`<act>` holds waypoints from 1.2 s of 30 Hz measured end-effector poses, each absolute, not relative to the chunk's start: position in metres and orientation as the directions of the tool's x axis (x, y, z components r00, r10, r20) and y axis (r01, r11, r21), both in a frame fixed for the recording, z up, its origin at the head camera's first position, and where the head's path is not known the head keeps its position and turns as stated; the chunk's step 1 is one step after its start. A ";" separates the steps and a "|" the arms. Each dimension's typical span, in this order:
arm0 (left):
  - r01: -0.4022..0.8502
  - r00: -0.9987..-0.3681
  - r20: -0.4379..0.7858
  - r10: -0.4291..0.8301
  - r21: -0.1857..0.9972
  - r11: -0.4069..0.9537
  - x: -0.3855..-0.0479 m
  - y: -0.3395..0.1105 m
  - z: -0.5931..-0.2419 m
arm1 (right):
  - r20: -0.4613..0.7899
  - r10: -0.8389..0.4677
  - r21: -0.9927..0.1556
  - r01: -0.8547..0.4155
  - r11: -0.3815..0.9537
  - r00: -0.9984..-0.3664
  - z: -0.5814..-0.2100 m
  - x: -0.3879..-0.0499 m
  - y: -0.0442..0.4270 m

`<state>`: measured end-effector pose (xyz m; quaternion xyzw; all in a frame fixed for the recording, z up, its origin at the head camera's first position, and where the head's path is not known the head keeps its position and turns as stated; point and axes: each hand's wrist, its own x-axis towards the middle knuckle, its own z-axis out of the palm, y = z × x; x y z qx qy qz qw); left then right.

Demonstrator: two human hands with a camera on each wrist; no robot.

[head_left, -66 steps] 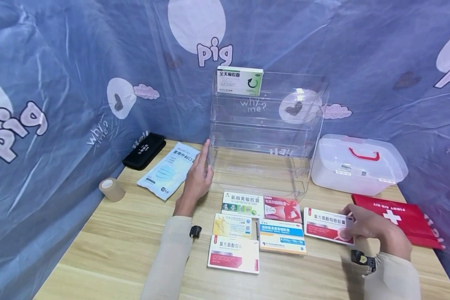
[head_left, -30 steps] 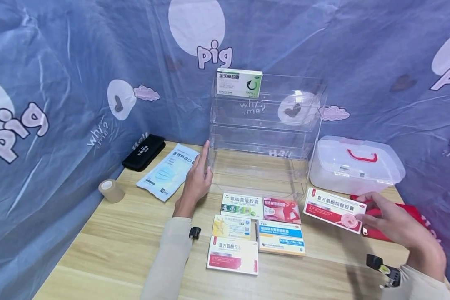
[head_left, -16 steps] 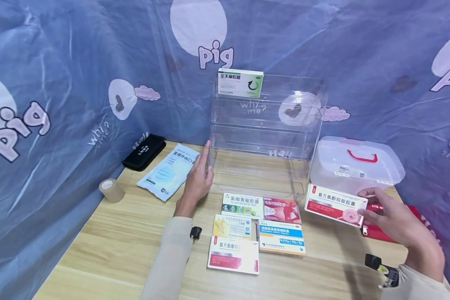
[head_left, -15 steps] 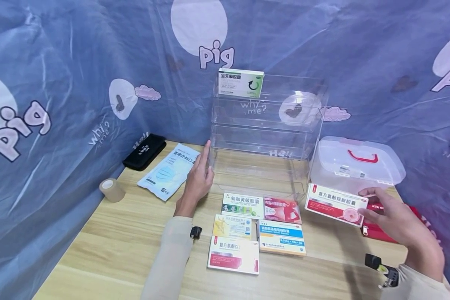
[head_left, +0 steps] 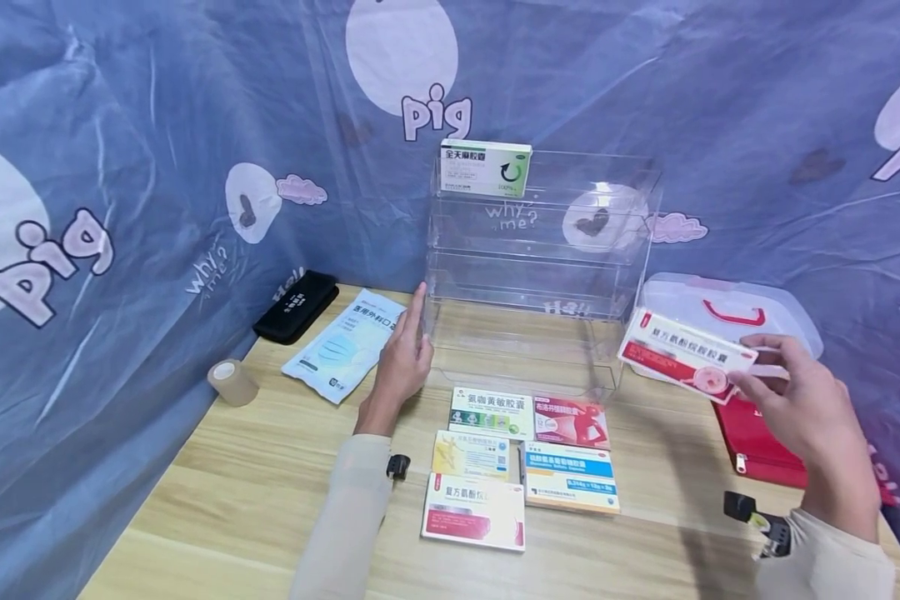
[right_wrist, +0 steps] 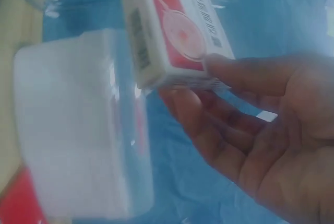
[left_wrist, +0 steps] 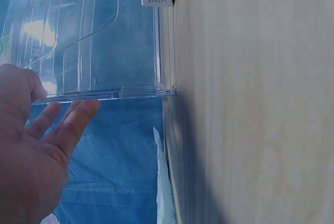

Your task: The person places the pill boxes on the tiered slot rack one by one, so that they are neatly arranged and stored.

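My right hand (head_left: 802,392) pinches one end of a red-and-white medicine box (head_left: 686,354), held in the air in front of the plastic case. In the right wrist view the thumb and fingers of the hand (right_wrist: 250,125) grip the end of the box (right_wrist: 175,31). My left hand (head_left: 403,358) rests against the left side of a clear tiered rack (head_left: 525,287), its fingers straight. The left wrist view has that hand (left_wrist: 42,140) at the rack's side panel (left_wrist: 104,94). A green-and-white box (head_left: 484,169) stands on the rack's top tier at the left.
Several medicine boxes lie before the rack, among them a blue-and-white one (head_left: 570,477) and another red-and-white one (head_left: 474,512). To the right are a translucent case (head_left: 776,317) and a red pouch (head_left: 765,442); to the left, a mask packet (head_left: 341,346), black case (head_left: 296,307) and tape roll (head_left: 232,383).
My right hand has picked the red-and-white box up off the table and raised it up toward the rack's right side. The left hand has stayed at the rack.
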<state>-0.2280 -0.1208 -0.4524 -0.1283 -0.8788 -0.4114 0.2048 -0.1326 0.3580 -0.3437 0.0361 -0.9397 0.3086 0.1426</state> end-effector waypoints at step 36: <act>0.411 -0.870 0.490 0.049 0.667 0.622 -0.228 -0.119 -0.453 | 0.693 0.379 -0.690 -0.413 0.594 -0.613 -0.207 -0.283 0.272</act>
